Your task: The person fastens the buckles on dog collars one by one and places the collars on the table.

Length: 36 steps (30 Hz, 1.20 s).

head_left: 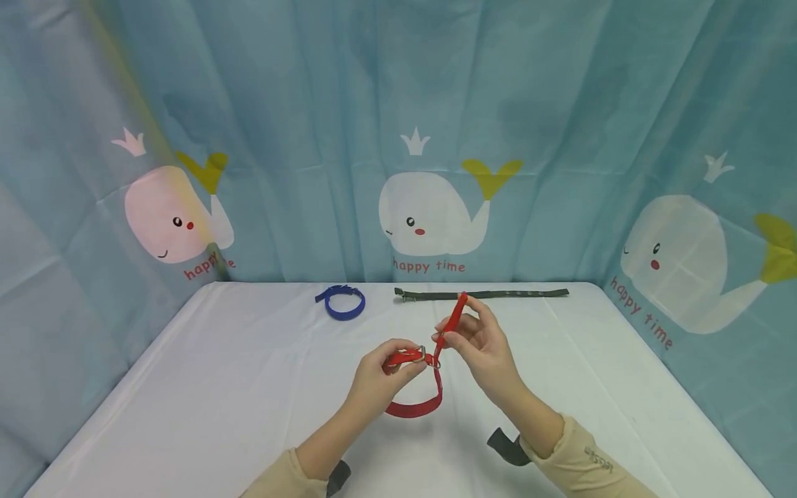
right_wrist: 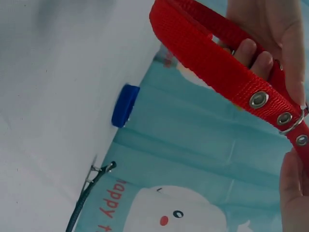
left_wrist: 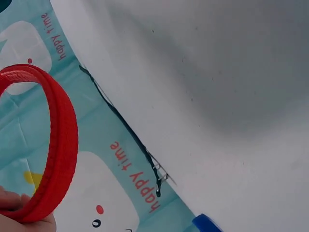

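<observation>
A red collar (head_left: 414, 409) of woven strap hangs in a loop above the table, between both hands. My left hand (head_left: 378, 377) pinches it at the metal buckle (head_left: 423, 353), thumb on the near side. With thumb and fingers my right hand (head_left: 488, 349) holds the strap's free end, raised up and to the right of the buckle. Metal-rimmed eyelets (right_wrist: 259, 100) run along the strap in the right wrist view, and a metal ring (right_wrist: 295, 126) crosses it near the left thumb. In the left wrist view the collar (left_wrist: 65, 135) shows as a curved band.
Toward the table's back edge lies a blue collar (head_left: 345, 315), coiled into a ring. To its right a dark green collar (head_left: 498, 294) is stretched out flat. A white cloth (head_left: 249, 387) covers the table, and a blue curtain (head_left: 299, 138) with whale prints hangs behind.
</observation>
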{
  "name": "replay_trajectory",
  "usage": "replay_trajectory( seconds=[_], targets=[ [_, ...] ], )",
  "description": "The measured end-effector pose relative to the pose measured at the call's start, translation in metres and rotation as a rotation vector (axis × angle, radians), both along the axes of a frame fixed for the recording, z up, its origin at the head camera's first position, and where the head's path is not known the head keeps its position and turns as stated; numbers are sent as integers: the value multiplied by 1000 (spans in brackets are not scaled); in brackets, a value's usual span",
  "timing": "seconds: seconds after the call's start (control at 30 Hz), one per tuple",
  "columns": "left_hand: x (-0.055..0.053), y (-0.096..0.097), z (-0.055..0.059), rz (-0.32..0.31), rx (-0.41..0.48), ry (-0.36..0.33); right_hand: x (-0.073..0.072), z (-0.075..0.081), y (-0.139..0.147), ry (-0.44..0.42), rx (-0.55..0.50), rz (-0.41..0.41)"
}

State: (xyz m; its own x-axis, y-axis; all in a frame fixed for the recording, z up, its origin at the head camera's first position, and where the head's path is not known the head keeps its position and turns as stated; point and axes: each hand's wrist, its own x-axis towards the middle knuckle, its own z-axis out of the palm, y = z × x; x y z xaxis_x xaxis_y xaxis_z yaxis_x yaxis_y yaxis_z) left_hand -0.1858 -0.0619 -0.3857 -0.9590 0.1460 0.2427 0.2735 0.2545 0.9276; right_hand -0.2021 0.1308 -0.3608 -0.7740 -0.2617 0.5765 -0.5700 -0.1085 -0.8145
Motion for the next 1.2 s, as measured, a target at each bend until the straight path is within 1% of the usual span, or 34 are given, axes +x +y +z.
replay_trajectory(
  seconds=[0.13, 0.23, 0.3, 0.5, 0.67, 0.77, 0.87, 0.97, 1.07, 1.2],
  targets=[
    [3, 1, 0, -23, 67, -52, 5, 2, -1, -79, 22, -26],
    [3, 1, 2, -36, 98, -85, 6, 2, -1, -78, 62, -67],
    [3, 0, 3, -44, 92, -84, 6, 1, -1, -51, 87, -99],
    [2, -4, 1, -43, 46, -46, 8, -2, 5, 70, 157, -168],
    [2, -6, 3, -53, 44, -44, 9, 0, 9, 152, 194, -200],
    [3, -8, 4, -50, 41, -35, 9, 1, 12, 248, 234, -173],
    [5, -9, 6, -33, 28, -19, 7, 1, 15, 363, 291, -119],
    [6, -10, 6, -17, -7, -12, 6, 2, 18, 459, 383, -73],
    [7, -11, 7, -10, -56, 8, 6, 4, 20, 521, 481, -50],
    [10, -12, 8, 17, -130, 68, 7, 7, 19, 569, 571, -74]
  ],
)
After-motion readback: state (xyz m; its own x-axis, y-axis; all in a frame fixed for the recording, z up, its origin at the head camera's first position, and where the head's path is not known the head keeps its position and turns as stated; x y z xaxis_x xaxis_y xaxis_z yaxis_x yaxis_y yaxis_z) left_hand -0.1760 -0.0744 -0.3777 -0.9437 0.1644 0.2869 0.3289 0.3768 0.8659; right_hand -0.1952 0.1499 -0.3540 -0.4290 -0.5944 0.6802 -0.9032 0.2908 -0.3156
